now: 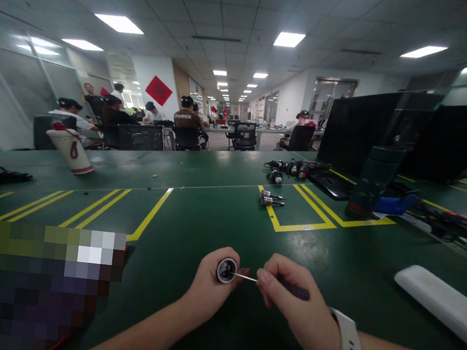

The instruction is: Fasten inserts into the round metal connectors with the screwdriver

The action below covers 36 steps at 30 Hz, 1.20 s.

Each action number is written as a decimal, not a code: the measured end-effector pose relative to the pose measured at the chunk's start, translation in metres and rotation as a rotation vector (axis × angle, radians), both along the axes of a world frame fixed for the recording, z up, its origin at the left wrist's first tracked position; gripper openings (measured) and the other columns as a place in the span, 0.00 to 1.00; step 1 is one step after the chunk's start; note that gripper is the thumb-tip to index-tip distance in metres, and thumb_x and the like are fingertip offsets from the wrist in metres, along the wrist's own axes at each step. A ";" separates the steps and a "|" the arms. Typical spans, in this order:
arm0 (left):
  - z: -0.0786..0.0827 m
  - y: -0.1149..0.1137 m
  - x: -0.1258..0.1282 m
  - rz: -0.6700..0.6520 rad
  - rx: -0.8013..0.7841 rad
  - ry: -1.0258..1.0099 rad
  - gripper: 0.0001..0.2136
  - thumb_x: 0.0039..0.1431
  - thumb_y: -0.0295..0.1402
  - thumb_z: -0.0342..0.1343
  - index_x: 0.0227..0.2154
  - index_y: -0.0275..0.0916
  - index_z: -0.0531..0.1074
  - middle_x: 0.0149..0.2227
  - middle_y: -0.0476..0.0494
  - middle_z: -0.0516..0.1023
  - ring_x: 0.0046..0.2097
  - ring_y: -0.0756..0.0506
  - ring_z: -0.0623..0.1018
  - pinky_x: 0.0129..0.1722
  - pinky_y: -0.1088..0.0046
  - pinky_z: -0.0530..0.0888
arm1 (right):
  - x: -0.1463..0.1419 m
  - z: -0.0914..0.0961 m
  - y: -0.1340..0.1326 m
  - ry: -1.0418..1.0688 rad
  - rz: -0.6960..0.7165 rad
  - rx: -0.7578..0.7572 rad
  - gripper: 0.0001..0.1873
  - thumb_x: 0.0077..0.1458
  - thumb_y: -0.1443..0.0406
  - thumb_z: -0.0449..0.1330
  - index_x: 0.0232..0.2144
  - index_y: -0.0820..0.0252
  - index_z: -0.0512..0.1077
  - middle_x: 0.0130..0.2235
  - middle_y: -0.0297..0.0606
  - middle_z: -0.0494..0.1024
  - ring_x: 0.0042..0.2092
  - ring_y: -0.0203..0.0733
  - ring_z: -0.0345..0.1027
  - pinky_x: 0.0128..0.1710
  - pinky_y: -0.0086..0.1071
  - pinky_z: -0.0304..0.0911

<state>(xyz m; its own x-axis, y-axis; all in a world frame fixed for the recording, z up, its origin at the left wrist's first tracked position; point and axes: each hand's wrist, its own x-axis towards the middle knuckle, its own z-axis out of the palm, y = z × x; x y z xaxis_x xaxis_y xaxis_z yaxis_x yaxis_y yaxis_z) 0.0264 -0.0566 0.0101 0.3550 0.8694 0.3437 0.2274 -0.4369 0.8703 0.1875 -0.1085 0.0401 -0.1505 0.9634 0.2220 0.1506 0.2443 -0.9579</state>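
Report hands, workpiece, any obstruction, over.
Left hand grips silver-rimmed hollow cylinder. Right hand holds thin metal tool, dark handle, tip at cylinder's open end. Nothing visibly blocking.

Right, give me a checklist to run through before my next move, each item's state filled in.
1. Cylinder held: ok, in the left hand, open end facing the camera.
2. Screwdriver held: ok, handle in the right hand.
3. Shaft pointed at the cylinder: ok, its tip is at the open end.
4. Tip seated on something inside: cannot tell, too small and dark.
5. Metal parts apart from both hands: ok, they lie farther back by the yellow tape.
6. Bottle standing: ok, upright beyond the right hand.
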 end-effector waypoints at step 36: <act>-0.001 -0.001 -0.002 0.131 -0.024 0.042 0.09 0.47 0.33 0.57 0.18 0.38 0.63 0.19 0.54 0.62 0.23 0.51 0.62 0.22 0.77 0.61 | -0.018 -0.006 0.029 0.106 -0.013 0.110 0.21 0.58 0.56 0.50 0.16 0.58 0.60 0.18 0.28 0.59 0.22 0.33 0.54 0.24 0.29 0.52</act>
<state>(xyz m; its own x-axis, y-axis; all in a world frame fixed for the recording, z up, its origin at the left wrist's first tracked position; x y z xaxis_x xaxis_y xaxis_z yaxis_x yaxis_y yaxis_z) 0.0247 -0.0576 0.0086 0.2516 0.9170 0.3096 0.3176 -0.3804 0.8686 0.1699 -0.0799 0.0343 -0.1085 0.9339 0.3406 0.0536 0.3476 -0.9361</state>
